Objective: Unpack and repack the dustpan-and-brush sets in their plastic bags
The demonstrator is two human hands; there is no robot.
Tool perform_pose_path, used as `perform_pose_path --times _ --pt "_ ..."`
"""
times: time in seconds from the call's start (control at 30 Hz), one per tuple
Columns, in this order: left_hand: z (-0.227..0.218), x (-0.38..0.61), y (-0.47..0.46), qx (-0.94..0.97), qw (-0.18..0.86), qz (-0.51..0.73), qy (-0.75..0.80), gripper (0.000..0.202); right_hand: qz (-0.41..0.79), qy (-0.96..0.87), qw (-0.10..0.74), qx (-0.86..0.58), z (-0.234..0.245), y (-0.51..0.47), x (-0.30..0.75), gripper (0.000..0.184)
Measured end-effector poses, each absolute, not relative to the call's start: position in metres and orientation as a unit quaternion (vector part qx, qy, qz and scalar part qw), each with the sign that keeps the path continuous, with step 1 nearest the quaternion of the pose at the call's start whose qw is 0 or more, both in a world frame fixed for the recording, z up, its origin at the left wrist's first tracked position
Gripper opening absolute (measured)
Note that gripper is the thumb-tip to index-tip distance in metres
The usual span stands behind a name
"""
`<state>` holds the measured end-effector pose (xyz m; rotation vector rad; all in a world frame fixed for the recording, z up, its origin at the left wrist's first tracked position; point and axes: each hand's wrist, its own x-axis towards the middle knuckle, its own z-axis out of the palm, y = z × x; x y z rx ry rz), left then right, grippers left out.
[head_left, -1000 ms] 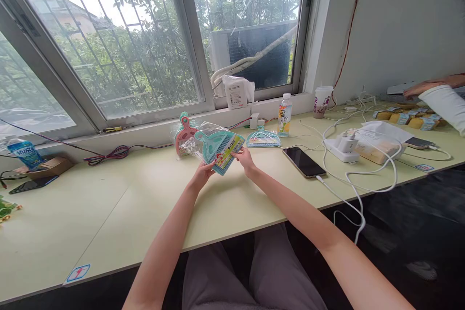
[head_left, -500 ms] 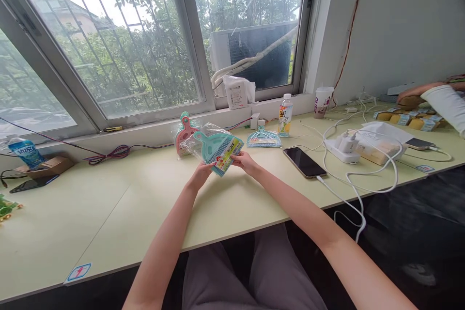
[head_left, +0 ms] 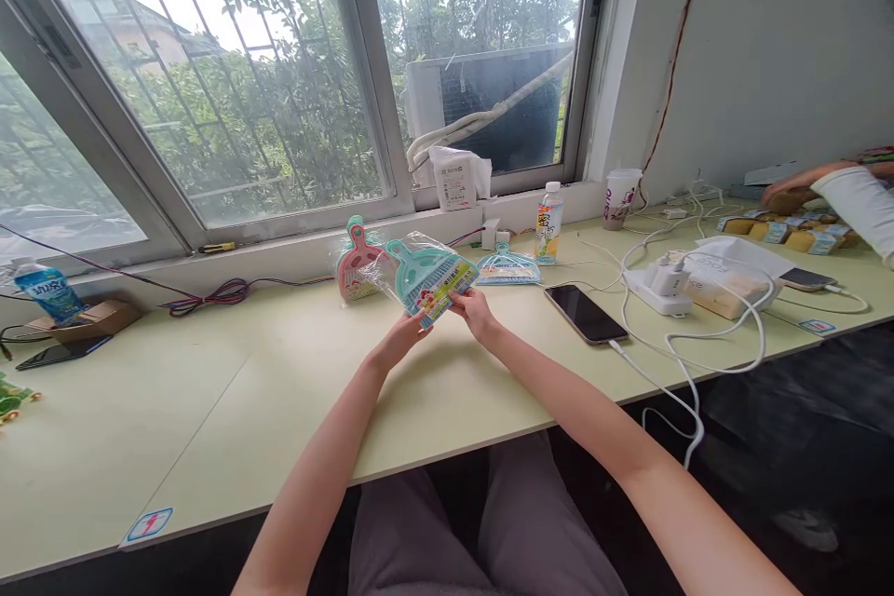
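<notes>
Between my two hands is a teal dustpan and brush set in clear plastic wrap, tilted above the table, with a yellow label along its lower edge. My left hand grips the lower left corner, and my right hand pinches the right side by the label. Behind it to the left, a pink dustpan set with a green handle leans by the window ledge in its wrap. Another teal dustpan set lies flat to the right, beyond my right hand.
A juice bottle and a cup stand at the back. Right of my hands lie a phone, a power strip and white cables. At far right a person's sleeved arm reaches over yellow packs. A blue bottle is far left.
Both hands have moved slightly right and away from me with the teal dustpan set, which now overlaps the flat set's left edge in view.
</notes>
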<state>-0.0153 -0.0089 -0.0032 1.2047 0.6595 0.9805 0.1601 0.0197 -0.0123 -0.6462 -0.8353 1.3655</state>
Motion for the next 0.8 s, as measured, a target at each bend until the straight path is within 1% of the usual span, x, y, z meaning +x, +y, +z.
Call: perform_pose_path --times 0.07,0.13,0.2,0.27,0.37,0.53,0.73,0.8 --pt "-0.003 -0.014 -0.007 0.525 0.655 0.467 0.277 0.052 0.603 -0.366 0.647 -0.289 -0.012 0.018 0.159 0.014" --pt "-0.002 -0.016 -0.004 0.51 0.624 0.528 0.269 0.057 0.607 -0.363 0.643 -0.295 -0.011 0.017 0.158 0.014" --pt "-0.001 -0.018 -0.001 0.482 0.575 0.599 0.282 0.057 0.61 -0.368 0.637 -0.295 -0.012 0.016 0.156 0.016" --pt "-0.002 -0.019 0.001 0.459 0.539 0.642 0.295 0.055 0.611 -0.38 0.631 -0.29 -0.013 0.015 0.153 0.019" --pt "-0.008 -0.014 0.002 0.46 0.561 0.623 0.294 0.055 0.6 -0.388 0.637 -0.289 -0.015 0.014 0.15 0.022" --pt "-0.021 -0.003 0.002 0.459 0.606 0.579 0.295 0.062 0.548 -0.35 0.694 -0.31 -0.019 0.012 0.144 0.022" --pt "-0.015 -0.002 -0.006 0.479 0.637 0.531 0.289 0.062 0.539 -0.344 0.706 -0.306 -0.022 0.014 0.143 0.026" --pt "-0.012 0.002 -0.008 0.496 0.625 0.525 0.296 0.068 0.543 -0.34 0.705 -0.303 -0.022 0.016 0.144 0.026"
